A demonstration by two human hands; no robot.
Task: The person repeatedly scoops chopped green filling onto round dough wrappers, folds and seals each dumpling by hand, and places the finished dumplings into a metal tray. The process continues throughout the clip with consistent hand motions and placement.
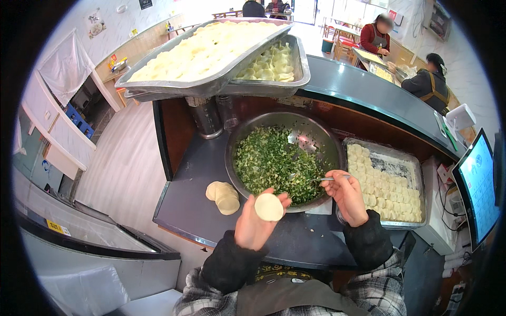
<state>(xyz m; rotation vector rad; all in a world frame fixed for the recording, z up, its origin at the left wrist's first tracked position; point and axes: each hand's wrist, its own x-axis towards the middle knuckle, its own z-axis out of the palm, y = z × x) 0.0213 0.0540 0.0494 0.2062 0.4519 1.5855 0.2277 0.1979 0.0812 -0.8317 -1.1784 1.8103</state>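
On the palm of my left hand (257, 221) lies a round dough wrapper (269, 207), held near the bowl's front rim. Between its fingers my right hand (348, 193) grips a metal spoon (328, 179), whose far end is in the chopped green filling (265, 158). That filling lies in a large steel bowl (336, 138). Left of my left hand, a fanned stack of round dough wrappers (223, 197) rests on the dark counter (189, 185). Right of my right hand, rows of folded dumplings (389, 193) fill part of a metal tray (421, 177).
Two metal trays (221, 79) of dumplings and dough are stacked on the raised ledge (355, 89). A dark metal canister (205, 118) stands behind the bowl. A monitor (476, 185) is at the right. Two people work at a table at the back right.
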